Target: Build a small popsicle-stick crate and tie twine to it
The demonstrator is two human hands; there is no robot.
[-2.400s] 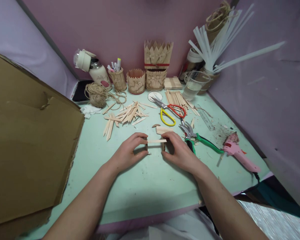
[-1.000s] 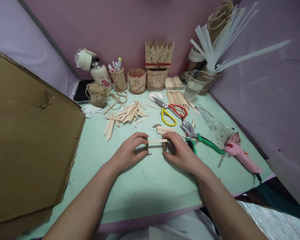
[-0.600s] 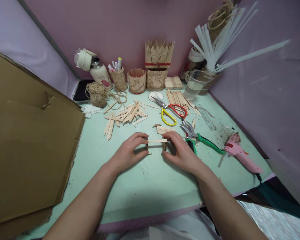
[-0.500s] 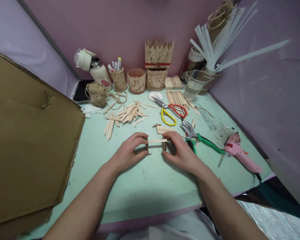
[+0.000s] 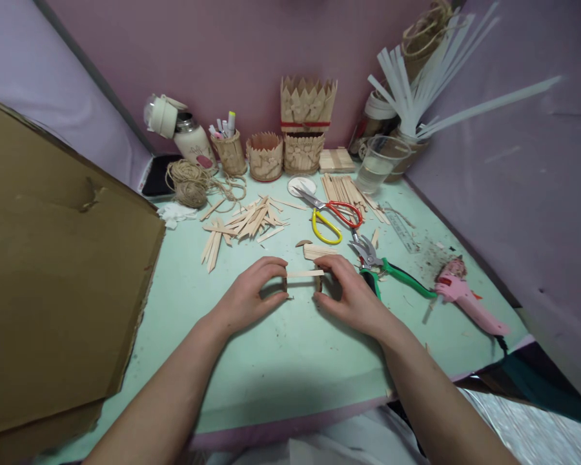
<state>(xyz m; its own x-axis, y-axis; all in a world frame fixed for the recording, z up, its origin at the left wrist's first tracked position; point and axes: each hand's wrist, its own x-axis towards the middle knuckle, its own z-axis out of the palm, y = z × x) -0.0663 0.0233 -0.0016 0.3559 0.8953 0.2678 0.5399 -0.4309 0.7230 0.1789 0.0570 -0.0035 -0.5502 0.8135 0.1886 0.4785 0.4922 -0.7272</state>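
Note:
My left hand (image 5: 256,289) pinches a small brown upright piece (image 5: 285,282) between thumb and fingers. Opposite it, my right hand (image 5: 345,292) grips a similar brown piece (image 5: 319,283). A pale wooden strip (image 5: 304,274) spans the gap between the two pieces, lying across their far side. Just beyond the right hand's fingertips is a short stack of flat craft sticks (image 5: 318,251), with a brown half-round piece (image 5: 303,243) beside it. Green-handled pruning shears (image 5: 370,257) lie to the right of that hand.
Scissors (image 5: 323,206) with red and yellow handles lie beyond the hands. Cut sticks (image 5: 254,219) are heaped at left, near a twine ball (image 5: 192,187). A pink glue gun (image 5: 467,297) rests at right. A cup of water (image 5: 375,171) stands behind; cardboard (image 5: 53,271) walls the left.

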